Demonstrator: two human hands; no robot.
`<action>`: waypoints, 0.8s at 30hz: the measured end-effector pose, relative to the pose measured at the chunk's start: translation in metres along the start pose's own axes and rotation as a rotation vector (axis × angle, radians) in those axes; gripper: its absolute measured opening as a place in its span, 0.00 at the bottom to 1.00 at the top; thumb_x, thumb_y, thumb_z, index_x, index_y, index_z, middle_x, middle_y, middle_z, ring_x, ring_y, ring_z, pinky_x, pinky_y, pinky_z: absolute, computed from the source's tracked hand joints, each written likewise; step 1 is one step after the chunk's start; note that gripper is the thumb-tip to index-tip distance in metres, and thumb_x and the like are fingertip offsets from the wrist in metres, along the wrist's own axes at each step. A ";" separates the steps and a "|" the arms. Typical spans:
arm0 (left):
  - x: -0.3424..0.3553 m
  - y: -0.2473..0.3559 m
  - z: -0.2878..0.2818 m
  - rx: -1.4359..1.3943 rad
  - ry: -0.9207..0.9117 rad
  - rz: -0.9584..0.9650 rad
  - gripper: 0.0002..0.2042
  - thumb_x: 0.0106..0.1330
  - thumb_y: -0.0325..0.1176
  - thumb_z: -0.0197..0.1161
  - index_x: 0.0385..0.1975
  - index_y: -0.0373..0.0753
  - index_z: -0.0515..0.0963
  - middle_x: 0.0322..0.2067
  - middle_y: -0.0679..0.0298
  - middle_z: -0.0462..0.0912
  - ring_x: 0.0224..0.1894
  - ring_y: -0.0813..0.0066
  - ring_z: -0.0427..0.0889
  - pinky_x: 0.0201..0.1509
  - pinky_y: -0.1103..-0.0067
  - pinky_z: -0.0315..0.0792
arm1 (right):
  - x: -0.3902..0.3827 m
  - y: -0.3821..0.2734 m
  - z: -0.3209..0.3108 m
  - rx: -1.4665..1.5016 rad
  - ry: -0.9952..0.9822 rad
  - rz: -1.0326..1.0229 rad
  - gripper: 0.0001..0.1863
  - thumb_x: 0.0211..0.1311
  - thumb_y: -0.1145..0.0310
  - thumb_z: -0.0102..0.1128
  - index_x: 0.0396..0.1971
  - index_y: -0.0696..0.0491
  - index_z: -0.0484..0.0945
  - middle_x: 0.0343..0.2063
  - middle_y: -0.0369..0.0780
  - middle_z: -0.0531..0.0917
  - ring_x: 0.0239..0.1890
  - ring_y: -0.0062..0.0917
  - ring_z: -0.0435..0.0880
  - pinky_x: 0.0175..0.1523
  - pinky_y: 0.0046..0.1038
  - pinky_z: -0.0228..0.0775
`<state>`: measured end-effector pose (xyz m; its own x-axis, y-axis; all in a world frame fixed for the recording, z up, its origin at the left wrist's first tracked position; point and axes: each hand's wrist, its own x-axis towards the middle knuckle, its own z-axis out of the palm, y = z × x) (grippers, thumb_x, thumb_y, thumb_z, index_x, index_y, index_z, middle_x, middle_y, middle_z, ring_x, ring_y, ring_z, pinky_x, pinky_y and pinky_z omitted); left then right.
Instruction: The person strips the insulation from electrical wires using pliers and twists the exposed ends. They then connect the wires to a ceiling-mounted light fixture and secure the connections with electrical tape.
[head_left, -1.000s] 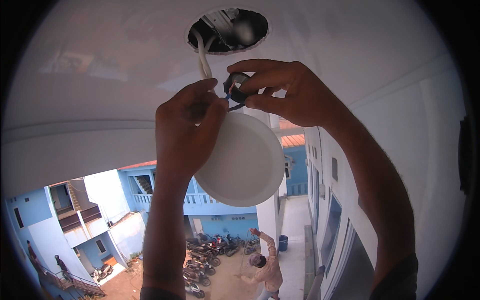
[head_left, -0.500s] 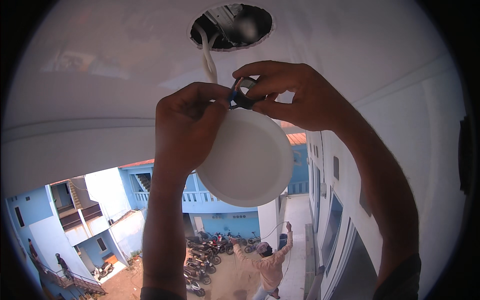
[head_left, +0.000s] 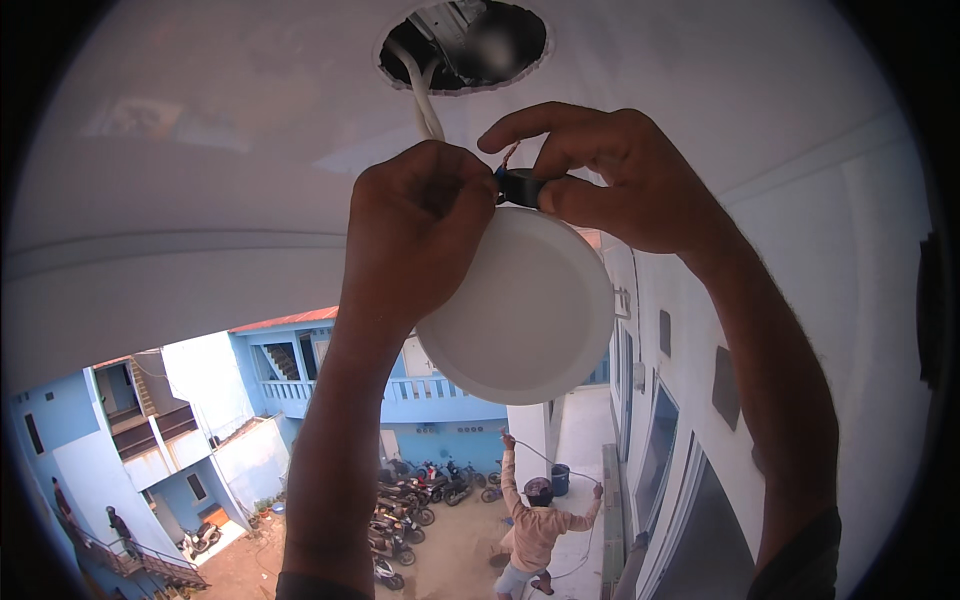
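Note:
My left hand point(head_left: 420, 230) is closed, pinching the wires point(head_left: 503, 168), with blue insulation and bare copper, below the ceiling. My right hand point(head_left: 625, 180) grips a roll of black tape point(head_left: 522, 188) between thumb and fingers, index finger raised, right beside my left fingertips. A round white light panel point(head_left: 515, 300) hangs beneath my hands, partly behind my left hand, with a small clip at its right edge. Two white cables point(head_left: 423, 105) drop from the cut round hole point(head_left: 470, 45) in the ceiling and pass behind my left hand.
Far below, a person point(head_left: 535, 520) in a pale shirt holds a thin line with arms spread, near rows of parked motorbikes point(head_left: 405, 500) and a dark blue bucket point(head_left: 560, 480). Blue two-storey buildings point(head_left: 300, 370) stand around the courtyard; a white wall point(head_left: 850, 280) runs along my right.
Both my hands have shifted right; the tape roll has turned from face-on to edge-on. The white panel has moved right. Below, the person has raised the left arm and lowered the right.

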<state>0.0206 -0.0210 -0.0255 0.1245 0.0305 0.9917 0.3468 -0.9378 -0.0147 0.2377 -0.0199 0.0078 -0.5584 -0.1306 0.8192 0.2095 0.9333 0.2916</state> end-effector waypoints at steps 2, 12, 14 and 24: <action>0.002 0.001 -0.001 0.035 0.004 -0.007 0.07 0.64 0.29 0.62 0.35 0.32 0.84 0.27 0.57 0.88 0.30 0.72 0.87 0.39 0.75 0.80 | 0.005 -0.003 0.005 0.223 0.032 0.052 0.12 0.55 0.69 0.68 0.34 0.62 0.87 0.45 0.42 0.88 0.39 0.27 0.88 0.51 0.28 0.78; 0.026 -0.033 0.010 -0.046 0.057 -0.031 0.07 0.57 0.27 0.69 0.29 0.32 0.78 0.27 0.57 0.86 0.29 0.73 0.85 0.39 0.74 0.80 | 0.029 0.041 0.009 -0.126 0.087 0.059 0.16 0.62 0.73 0.64 0.50 0.56 0.85 0.49 0.42 0.87 0.47 0.29 0.85 0.57 0.34 0.75; 0.038 -0.040 0.011 -0.063 0.063 -0.057 0.08 0.57 0.27 0.69 0.28 0.33 0.76 0.27 0.58 0.86 0.28 0.74 0.84 0.39 0.74 0.80 | 0.034 0.050 0.011 -0.158 0.165 0.149 0.17 0.61 0.75 0.63 0.50 0.55 0.85 0.49 0.40 0.86 0.47 0.28 0.84 0.57 0.34 0.74; 0.048 -0.056 0.019 -0.044 0.050 -0.079 0.08 0.62 0.28 0.66 0.37 0.31 0.85 0.29 0.58 0.88 0.28 0.76 0.85 0.35 0.77 0.79 | 0.030 0.061 -0.008 -0.183 0.052 0.091 0.09 0.55 0.70 0.68 0.35 0.57 0.87 0.48 0.40 0.86 0.44 0.29 0.85 0.54 0.34 0.76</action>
<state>0.0246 0.0393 0.0203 0.0515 0.0893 0.9947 0.3123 -0.9475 0.0689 0.2396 0.0307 0.0543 -0.4891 -0.0697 0.8694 0.4026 0.8662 0.2959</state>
